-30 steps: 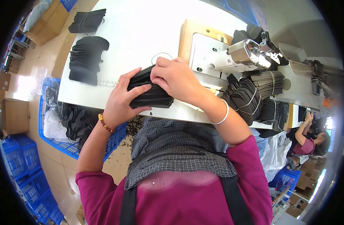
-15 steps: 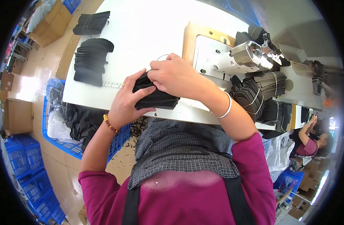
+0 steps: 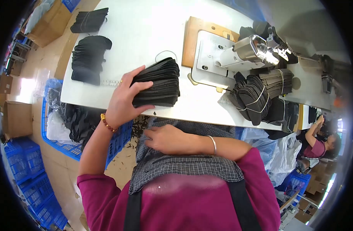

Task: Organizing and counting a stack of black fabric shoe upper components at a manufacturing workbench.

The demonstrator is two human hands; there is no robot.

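Gripping a stack of black fabric pieces (image 3: 157, 82), the left hand (image 3: 124, 101) is clamped on it on the white tabletop (image 3: 145, 27). The right hand (image 3: 166, 139) lies loosely open on the grey checked apron (image 3: 184, 165).

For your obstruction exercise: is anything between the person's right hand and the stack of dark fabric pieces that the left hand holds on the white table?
Nothing visible does. The right hand rests on the checked apron below the table edge; the stack of dark fabric pieces lies just above, under the left hand.

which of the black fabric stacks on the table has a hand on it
The stack of black fabric pieces at the table's near edge, under the left hand. The other stacks, far left and by the sewing machine, lie untouched.
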